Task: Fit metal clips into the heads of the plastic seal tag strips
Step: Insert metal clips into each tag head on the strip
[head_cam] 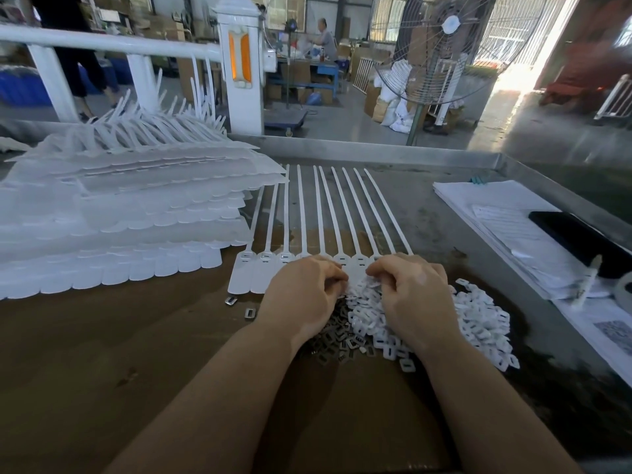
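A joined row of white plastic seal tag strips (325, 213) lies flat before me, tails pointing away, slotted heads (266, 257) toward me. My left hand (302, 299) hovers over the middle heads with fingers curled; what it pinches is hidden. My right hand (415, 295) curls its fingers at the near end of the row, pinching small white pieces. Under my wrists lies a heap of grey metal clips (337, 336). A pile of small white plastic caps (478, 323) spreads to the right of it.
Tall stacks of white strip sheets (119, 217) fill the left of the bench. Two loose clips (239, 306) lie near the row. Papers (506, 227) and a black phone (578, 237) sit at the right. A raised metal rim (376, 150) bounds the bench.
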Motion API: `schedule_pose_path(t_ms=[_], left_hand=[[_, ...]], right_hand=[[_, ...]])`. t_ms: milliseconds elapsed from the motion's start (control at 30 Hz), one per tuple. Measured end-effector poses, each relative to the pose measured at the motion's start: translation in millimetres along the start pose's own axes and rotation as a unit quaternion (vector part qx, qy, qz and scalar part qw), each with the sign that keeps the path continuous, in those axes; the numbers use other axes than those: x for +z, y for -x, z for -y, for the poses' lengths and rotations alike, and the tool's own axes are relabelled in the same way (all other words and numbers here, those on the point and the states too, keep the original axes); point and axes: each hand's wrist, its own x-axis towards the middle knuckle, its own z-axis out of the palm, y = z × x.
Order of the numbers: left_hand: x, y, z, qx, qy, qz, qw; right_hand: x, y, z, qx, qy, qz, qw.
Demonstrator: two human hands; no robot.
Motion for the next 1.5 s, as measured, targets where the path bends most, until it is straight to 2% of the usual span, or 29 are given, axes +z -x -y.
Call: schedule_pose_path(t_ms=[233, 367, 700, 867, 1100, 1500], left_hand=[[0, 1, -1, 0.001, -0.03, 0.004, 1.0], [-2, 1, -2, -0.007, -0.037, -0.023, 0.999], [-5, 4, -3, -0.02, -0.01, -0.061, 0.998], [-7, 7, -7, 0.021, 0.021, -0.039, 0.999], [-9, 5, -10, 0.001, 0.096, -0.054, 0.994], [-5, 4, -5, 0.008, 0.083, -0.057, 0.995]], right_hand=[[-2, 2, 3, -0.026, -0.032, 0.008, 0.999], [-3, 2, 3, -0.045, -0.048, 0.021, 0.998], [-3, 2, 3, -0.085, -0.083, 0.02, 0.993], [-2, 3, 3, -0.099, -0.098, 0.004, 0.99], [-5, 1, 7, -0.126, -0.166, -0.013, 0.978], [-5, 3, 8, -0.12, -0.169, -0.008, 0.978]])
